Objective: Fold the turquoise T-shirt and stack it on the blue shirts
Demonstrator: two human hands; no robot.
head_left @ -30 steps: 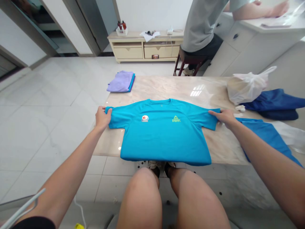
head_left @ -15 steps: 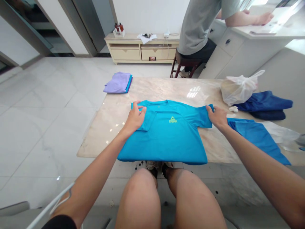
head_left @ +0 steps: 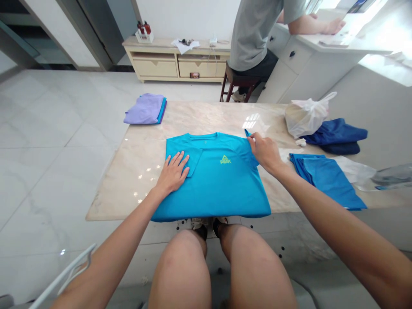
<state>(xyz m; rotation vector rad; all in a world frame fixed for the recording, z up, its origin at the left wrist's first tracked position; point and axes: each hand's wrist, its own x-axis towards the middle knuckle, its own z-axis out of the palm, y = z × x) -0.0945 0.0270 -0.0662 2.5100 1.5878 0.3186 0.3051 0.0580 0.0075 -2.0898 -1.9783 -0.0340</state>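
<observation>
A bright blue T-shirt (head_left: 212,189) with a small yellow-green logo lies flat on the marble-patterned table (head_left: 112,180), its collar away from me and its lower edge reaching the near side. The sleeve on the left is folded inward over the chest. My left hand (head_left: 174,171) rests on that side with its fingers spread flat. At the shirt's right shoulder, my right hand (head_left: 265,154) pinches the other sleeve, lifting it inward so that its tip sticks up above the fingers.
Folded purple and blue garments (head_left: 144,109) sit at the table's far left corner. To the right are a tied white plastic bag (head_left: 305,116), dark blue cloth (head_left: 337,135) and a folded blue garment (head_left: 331,180). Beyond the table, a person in grey (head_left: 251,38) sits on a stool.
My right hand has brought the right sleeve in from its outstretched position toward the shirt's body. My left hand has moved down and now lies flat on the folded left side.
</observation>
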